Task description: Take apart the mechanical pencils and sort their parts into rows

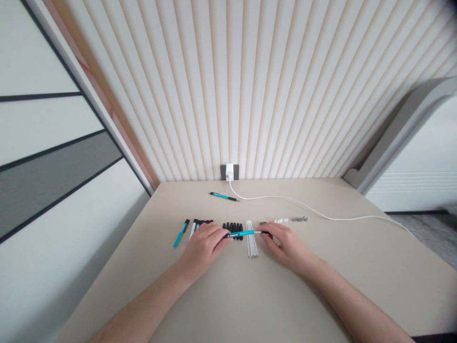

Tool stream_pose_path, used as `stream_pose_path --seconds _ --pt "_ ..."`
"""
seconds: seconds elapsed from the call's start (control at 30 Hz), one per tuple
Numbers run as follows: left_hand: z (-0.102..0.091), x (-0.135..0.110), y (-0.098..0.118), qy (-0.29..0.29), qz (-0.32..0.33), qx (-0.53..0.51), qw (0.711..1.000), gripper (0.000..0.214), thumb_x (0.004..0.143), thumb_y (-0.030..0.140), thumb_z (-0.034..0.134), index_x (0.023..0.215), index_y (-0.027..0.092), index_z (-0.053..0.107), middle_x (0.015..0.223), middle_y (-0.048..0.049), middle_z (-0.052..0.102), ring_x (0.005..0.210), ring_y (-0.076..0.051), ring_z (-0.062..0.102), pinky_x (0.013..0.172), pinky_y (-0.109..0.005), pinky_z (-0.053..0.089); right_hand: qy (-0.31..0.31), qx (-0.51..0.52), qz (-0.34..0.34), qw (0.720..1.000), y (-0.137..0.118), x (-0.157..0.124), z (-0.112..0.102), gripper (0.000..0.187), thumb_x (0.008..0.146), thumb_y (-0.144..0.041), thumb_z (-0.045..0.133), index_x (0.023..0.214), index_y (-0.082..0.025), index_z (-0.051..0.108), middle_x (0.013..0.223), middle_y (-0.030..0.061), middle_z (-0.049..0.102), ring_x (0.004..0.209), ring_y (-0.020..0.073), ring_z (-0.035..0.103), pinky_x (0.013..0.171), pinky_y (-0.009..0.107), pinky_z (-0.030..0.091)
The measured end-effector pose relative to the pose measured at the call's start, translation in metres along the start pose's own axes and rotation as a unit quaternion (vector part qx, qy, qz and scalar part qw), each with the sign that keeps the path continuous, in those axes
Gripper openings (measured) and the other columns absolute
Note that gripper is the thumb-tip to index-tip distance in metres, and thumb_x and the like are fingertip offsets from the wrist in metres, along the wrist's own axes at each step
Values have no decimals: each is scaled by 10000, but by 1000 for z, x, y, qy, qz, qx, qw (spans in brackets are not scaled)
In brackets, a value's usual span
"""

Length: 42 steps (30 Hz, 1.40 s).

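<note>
My left hand (205, 243) pinches a teal pen barrel (244, 233) by its black end, holding it level. A white refill shows at the barrel's right end. There my right hand (283, 242) is closed on a small black pen tip (264, 232), which sits around or against the refill. Behind the barrel lies a row of black grips (233, 225). Several white refills (252, 245) lie side by side between my hands. Left of my left hand are a teal barrel (181, 233) and more black-ended barrels (193, 227), partly hidden by my fingers.
A whole teal-and-black pen (224, 196) lies farther back. Small white parts (281, 220) and grey springs or similar pieces (299, 219) lie beyond my right hand. A white charger (229, 172) is plugged into the wall, its cable (317, 213) crossing the table to the right.
</note>
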<state>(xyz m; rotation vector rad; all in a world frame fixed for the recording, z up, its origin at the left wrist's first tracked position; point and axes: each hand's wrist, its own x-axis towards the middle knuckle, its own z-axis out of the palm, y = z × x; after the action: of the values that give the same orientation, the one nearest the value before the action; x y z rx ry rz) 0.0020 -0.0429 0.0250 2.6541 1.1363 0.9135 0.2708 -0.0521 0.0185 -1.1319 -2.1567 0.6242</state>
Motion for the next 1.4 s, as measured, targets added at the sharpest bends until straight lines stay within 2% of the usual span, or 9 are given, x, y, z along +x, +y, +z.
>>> stream_pose_path --seconds 0.13,0.27,0.5,0.6,0.7,0.87,1.03,1.13,1.4 --pt "2 -1 1 8 -57 -71 996 159 926 288 545 985 191 658 853 -43 676 797 -164 616 750 -283 477 -9 -7 16 1000 -2 0 -1 240 954 -294 445 1057 -223 650 815 42 638 670 150 564 658 277 442" --pt "2 1 6 -4 -150 -167 974 152 886 326 598 943 209 679 829 -13 689 711 -138 611 682 -247 477 -35 -13 18 999 -2 0 0 246 969 -335 442 954 -222 660 835 37 659 730 155 592 682 265 432" --pt "2 5 7 29 -288 -316 904 286 844 432 615 940 169 673 763 -22 666 684 -152 598 604 -241 463 -59 -58 31 996 -2 -1 2 240 979 -299 392 913 -216 607 780 25 653 693 157 579 666 266 403" --pt "2 6 2 51 -343 -338 875 350 827 478 620 953 153 655 642 11 586 558 -120 525 488 -206 386 -43 -41 54 997 3 -1 3 240 981 -296 371 900 -213 581 756 17 633 671 154 571 656 268 401" --pt "3 5 -2 71 -375 -350 856 396 819 504 620 974 141 644 621 19 555 524 -109 491 460 -200 358 -13 -4 68 998 8 -1 5 244 981 -293 355 943 -205 580 789 21 628 698 154 570 678 274 406" --pt "3 6 3 69 -372 -359 853 365 819 478 628 978 150 645 632 23 548 561 -111 494 493 -202 360 23 86 141 986 6 0 10 303 966 -368 382 1025 -189 619 747 8 581 660 144 503 627 266 375" --pt "5 6 11 47 -340 -349 872 282 830 409 635 972 165 634 686 15 562 645 -125 517 583 -219 392 -11 228 210 951 -4 2 20 420 944 -511 399 981 -170 641 598 -48 384 527 103 337 507 239 274" --pt "9 5 13 49 -322 -341 882 257 821 386 651 955 169 618 761 -1 588 688 -134 534 633 -233 418 -39 268 211 939 -8 3 25 430 923 -547 430 890 -168 632 597 -57 313 527 93 275 492 234 232" --pt "14 5 14 79 -289 -327 896 224 839 348 642 973 190 556 789 4 605 720 -135 558 667 -238 439 -94 291 189 933 -16 3 33 431 920 -540 443 715 -167 508 615 -61 291 546 83 234 479 226 185"
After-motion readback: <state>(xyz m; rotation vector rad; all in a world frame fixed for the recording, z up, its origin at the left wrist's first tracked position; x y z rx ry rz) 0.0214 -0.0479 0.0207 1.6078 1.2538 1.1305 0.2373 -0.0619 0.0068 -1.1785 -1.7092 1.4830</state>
